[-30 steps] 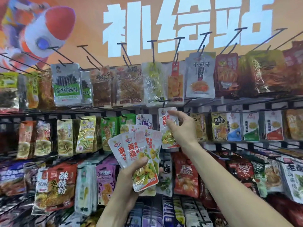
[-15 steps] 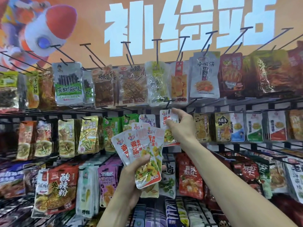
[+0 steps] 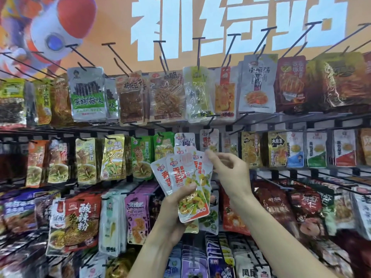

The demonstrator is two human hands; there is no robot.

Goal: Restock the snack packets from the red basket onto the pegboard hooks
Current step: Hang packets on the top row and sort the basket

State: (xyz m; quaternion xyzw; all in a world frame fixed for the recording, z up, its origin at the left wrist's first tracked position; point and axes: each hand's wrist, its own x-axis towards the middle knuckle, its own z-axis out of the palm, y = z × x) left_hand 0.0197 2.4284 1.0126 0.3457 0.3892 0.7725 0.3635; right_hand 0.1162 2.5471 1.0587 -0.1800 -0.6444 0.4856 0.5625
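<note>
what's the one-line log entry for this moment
left hand: holds fanned packets | right hand: pinching top packet's upper edge | matching packet: on hook | stage: restocking

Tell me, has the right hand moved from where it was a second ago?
Yes. The right hand has come down and away from the packet on the middle-row hook, to the top of the fanned packets in the left hand.

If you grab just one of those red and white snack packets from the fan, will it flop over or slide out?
The snack packets, fanned in the left hand, stand up from a bottom grip, so one is probably fairly stiff and light. Their glossy film looks slippery; one might slide.
</note>
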